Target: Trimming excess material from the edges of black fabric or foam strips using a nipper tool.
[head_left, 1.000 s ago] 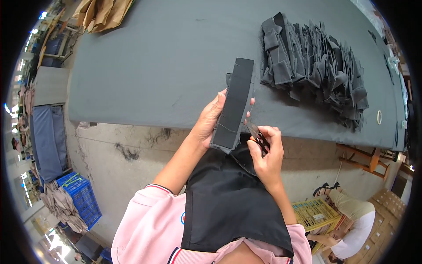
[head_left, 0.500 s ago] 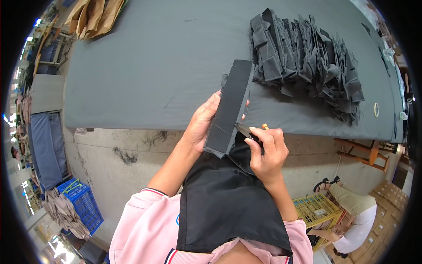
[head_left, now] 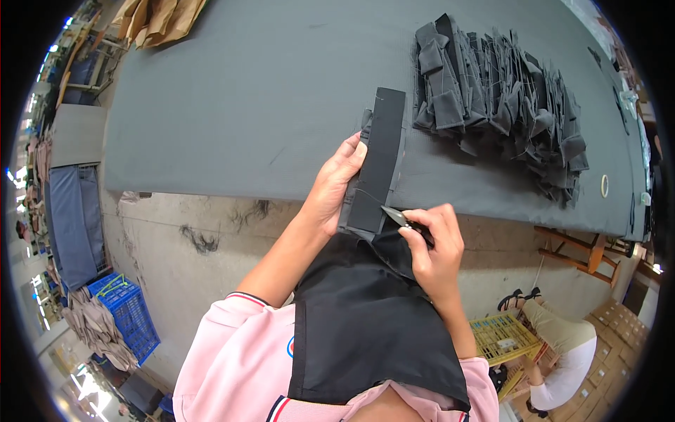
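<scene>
A long dark fabric strip (head_left: 383, 151), black with grey edges, is held tilted in front of me, just over the table's near edge. My left hand (head_left: 337, 179) is closed around its left side, thumb on top and the other fingers mostly behind it. In my right hand (head_left: 437, 243), thread snips (head_left: 395, 215) are gripped between thumb and fingers. Their pointed blades reach the strip's lower right edge. A loose thread (head_left: 371, 195) lies across the strip's lower part.
A pile of similar grey strips (head_left: 499, 105) lies on the grey-covered table (head_left: 246, 119) at right, near a tape ring (head_left: 605, 186). Brown paper (head_left: 162, 21) sits far left. Blue crate (head_left: 126, 320) stands left; yellow crate (head_left: 503, 336) and a bending person (head_left: 569, 352) are right.
The strip has turned a little more upright and shifted slightly right. My left thumb now lies on its face. The snips have moved slightly, their blades still at the strip's lower right edge.
</scene>
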`<state>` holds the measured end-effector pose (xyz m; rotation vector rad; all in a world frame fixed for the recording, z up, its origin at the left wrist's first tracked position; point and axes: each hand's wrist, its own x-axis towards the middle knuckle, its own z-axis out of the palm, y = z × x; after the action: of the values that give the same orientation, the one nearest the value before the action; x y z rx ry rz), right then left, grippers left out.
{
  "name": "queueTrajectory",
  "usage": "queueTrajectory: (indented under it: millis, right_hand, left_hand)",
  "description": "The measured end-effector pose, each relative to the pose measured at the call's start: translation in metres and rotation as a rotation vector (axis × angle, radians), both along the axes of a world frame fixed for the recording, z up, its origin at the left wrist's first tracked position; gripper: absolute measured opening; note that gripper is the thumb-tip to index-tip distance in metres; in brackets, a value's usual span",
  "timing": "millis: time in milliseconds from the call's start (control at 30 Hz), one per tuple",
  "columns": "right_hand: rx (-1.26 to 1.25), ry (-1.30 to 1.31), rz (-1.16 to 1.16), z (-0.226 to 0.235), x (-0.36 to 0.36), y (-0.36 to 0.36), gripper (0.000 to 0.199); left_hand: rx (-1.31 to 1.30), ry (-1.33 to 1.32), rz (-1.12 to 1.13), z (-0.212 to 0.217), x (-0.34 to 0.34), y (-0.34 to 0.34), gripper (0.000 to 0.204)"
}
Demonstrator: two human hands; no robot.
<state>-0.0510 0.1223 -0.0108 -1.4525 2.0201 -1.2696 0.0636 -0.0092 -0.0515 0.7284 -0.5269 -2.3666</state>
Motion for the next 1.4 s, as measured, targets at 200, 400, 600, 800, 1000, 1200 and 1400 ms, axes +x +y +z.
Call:
queueTrajectory:
  millis: [200, 400, 600, 800, 1000, 1200, 1400]
  right_hand:
    - [0.05, -0.017, -0.002, -0.007, 0.007, -0.002, 0.018]
    - [0.034, -0.024, 0.096, 0.002, 0.011, 0.004, 0.022]
    - [-0.013, 0.125, 0.166, -0.003, 0.014, -0.003, 0.024]
    - [-0.128, 0.229, 0.143, -0.005, 0.016, 0.001, 0.024]
    - [-0.061, -0.005, -0.019, 0.0, 0.009, 0.007, 0.025]
    - [0.135, -0.709, -0.005, -0.015, -0.002, -0.013, 0.016]
    - [-0.158, -0.453, 0.352, 0.003, 0.005, 0.001, 0.013]
  left_hand:
    - [0.058, -0.024, -0.004, -0.001, -0.002, -0.002, 0.046]
    - [0.094, 0.006, 0.031, -0.002, 0.0, -0.004, 0.042]
    - [0.124, 0.006, 0.04, 0.002, -0.005, 0.0, 0.039]
    - [0.117, -0.01, 0.036, 0.0, -0.004, 0.0, 0.04]
    - [0.111, 0.018, 0.004, -0.003, 0.0, 0.0, 0.039]
    - [0.03, -0.03, -0.046, -0.003, 0.001, 0.002, 0.039]
    - [0.176, 0.14, -0.075, -0.021, 0.002, 0.006, 0.034]
